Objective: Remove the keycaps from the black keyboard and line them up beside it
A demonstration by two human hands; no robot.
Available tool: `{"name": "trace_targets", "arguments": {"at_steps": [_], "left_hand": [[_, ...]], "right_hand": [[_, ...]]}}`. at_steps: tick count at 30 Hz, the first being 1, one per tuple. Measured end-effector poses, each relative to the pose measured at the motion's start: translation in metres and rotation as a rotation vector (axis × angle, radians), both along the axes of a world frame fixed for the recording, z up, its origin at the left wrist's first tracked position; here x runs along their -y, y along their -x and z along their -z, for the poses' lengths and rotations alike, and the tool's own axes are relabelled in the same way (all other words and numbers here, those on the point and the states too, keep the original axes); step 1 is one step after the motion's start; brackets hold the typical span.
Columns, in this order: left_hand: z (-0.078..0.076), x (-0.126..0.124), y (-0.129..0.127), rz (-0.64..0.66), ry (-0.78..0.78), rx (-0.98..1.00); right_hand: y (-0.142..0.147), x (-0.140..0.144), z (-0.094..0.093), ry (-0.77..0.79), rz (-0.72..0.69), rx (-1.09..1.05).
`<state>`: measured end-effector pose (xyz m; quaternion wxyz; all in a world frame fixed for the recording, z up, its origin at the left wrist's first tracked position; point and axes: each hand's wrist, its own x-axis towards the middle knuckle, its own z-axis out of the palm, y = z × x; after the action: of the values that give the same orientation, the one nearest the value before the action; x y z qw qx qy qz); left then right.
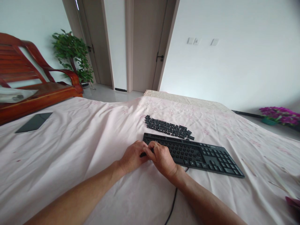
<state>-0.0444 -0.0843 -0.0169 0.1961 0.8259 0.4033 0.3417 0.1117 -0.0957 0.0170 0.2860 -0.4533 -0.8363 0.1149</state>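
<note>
1. a black, rectangular plastic keyboard (207, 153) lies on the pale pink floral cloth (98, 140), with small black plastic keycaps (167, 127) between it and the cloth's far edge.
2. the left hand (134, 156) curls at the keyboard's left end; i cannot tell whether it grips.
3. the right hand (161, 157), fingers bent, is just beside it; its grip is hidden.

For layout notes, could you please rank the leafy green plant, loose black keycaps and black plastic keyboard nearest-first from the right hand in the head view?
1. Black plastic keyboard: at the right hand.
2. Loose black keycaps: beyond the keyboard.
3. Leafy green plant: background, left.
</note>
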Motion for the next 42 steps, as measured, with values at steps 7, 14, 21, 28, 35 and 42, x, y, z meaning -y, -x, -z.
{"name": "trace_targets", "arguments": {"at_steps": [7, 14, 21, 28, 35, 42], "left_hand": [[-0.001, 0.001, -0.002, -0.009, -0.127, -0.127], [-0.001, 0.001, -0.004, -0.024, -0.133, -0.083], [-0.001, -0.003, 0.008, 0.038, -0.006, 0.106], [0.0, -0.006, 0.009, -0.024, 0.086, 0.188], [0.003, -0.008, 0.01, -0.083, 0.142, 0.26], [0.003, -0.009, 0.01, -0.054, 0.125, 0.266]], "right_hand": [[-0.006, -0.005, 0.014, -0.029, 0.01, -0.073], [-0.014, -0.005, 0.026, 0.088, 0.034, -0.39], [-0.016, -0.006, 0.011, 0.332, -0.009, -0.563], [-0.036, -0.02, -0.003, 0.486, -0.044, -0.494], [-0.038, -0.02, -0.013, 0.584, -0.101, -0.498], [-0.035, -0.011, -0.021, 0.494, -0.114, -0.329]]}}
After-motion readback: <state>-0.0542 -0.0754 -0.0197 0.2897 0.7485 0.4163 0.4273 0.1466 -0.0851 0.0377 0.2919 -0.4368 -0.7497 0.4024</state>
